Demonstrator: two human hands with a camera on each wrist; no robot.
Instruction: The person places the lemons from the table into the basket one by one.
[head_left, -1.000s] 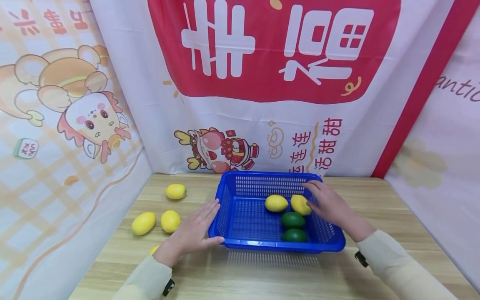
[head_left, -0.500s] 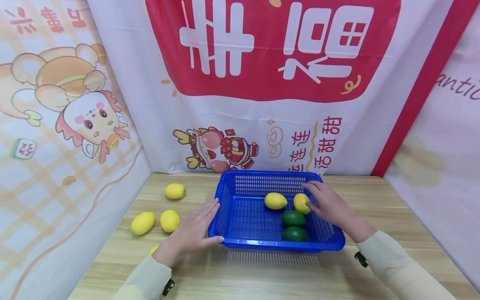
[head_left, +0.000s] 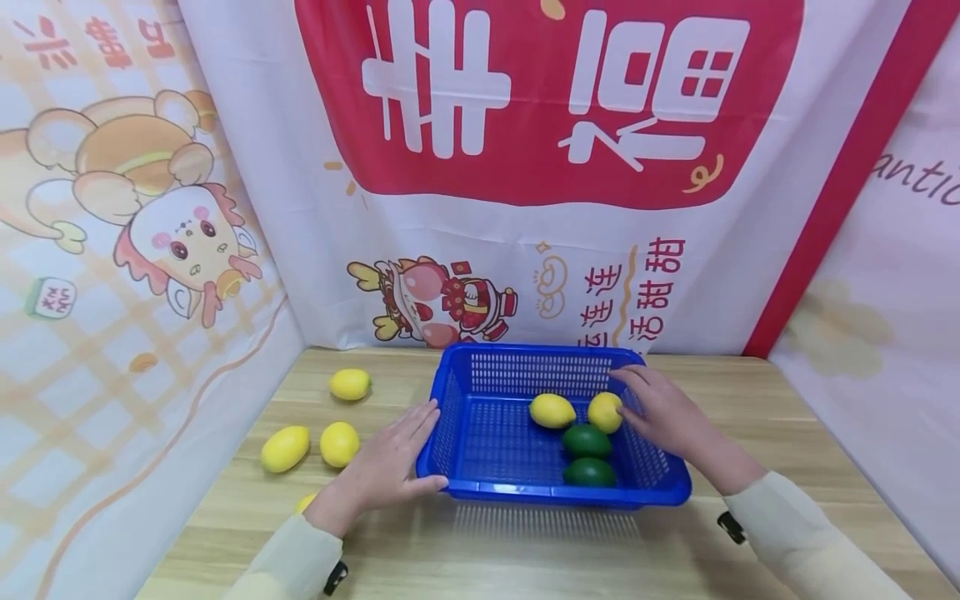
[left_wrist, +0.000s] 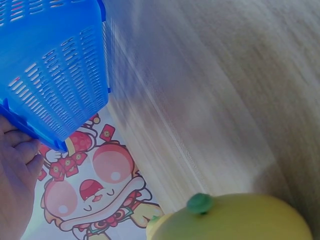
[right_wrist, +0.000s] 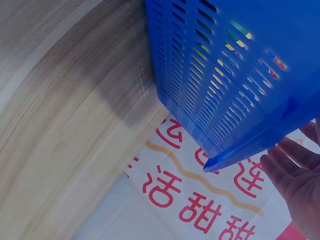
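l grip (head_left: 393,458) is spread on l side of blue basket (head_left: 508,487), r grip (head_left: 663,412) spread at r side. 2 lemons (head_left: 552,411) + 2 green fruits (head_left: 587,442) inside; other lemons (head_left: 286,449) on bench (head_left: 540,567).

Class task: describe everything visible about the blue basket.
The blue basket is rectangular and looks plastic, with a rim, slotted walls and a grid-like floor. It sits upright on the wood-grained table, holding two lemons and two green fruits towards the right. The left hand touches its left end; the right hand reaches over its right rim, contact unclear.
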